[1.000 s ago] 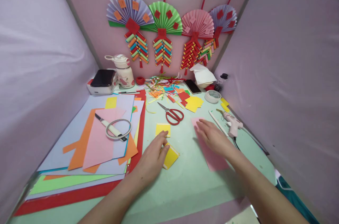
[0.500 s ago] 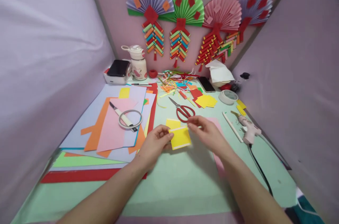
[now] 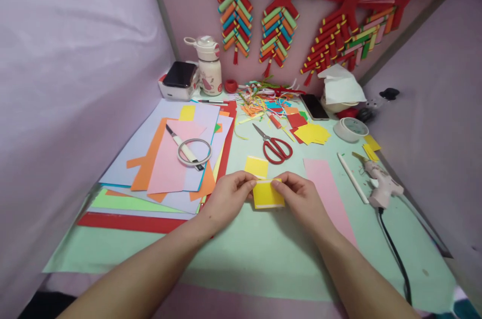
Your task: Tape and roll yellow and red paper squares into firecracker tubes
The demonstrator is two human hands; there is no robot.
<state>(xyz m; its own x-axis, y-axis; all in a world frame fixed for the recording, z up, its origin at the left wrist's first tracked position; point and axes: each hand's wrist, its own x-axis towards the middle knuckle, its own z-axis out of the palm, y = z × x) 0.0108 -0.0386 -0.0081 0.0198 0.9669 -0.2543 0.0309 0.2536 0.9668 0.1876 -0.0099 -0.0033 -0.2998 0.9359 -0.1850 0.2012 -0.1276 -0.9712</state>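
Between both hands is a small yellow paper square (image 3: pixel 268 194) with white strips along its top and bottom edges. My left hand (image 3: pixel 234 193) pinches its upper left corner, and my right hand (image 3: pixel 297 193) grips the upper right corner between thumb and fingers. Just behind it a second yellow paper piece (image 3: pixel 256 166) with a white edge lies on the table. Red-handled scissors (image 3: pixel 274 147) rest beyond the hands, blades pointing to the far left. To the right of my right hand lies a pink paper strip (image 3: pixel 327 191).
Stacked coloured paper (image 3: pixel 131 168) on the left bears a craft knife (image 3: pixel 183 145) and a grey ring (image 3: pixel 195 152). At right are a white stick (image 3: pixel 353 178), a glue gun (image 3: pixel 380 186) with its cable, and a tape roll (image 3: pixel 351 129). Paper scraps (image 3: pixel 263 100), a phone (image 3: pixel 314 107) and a bottle (image 3: pixel 210 68) stand behind.
My right hand has come down onto the yellow square's right corner and now grips it. The square is held more level. The whole view has tilted downward.
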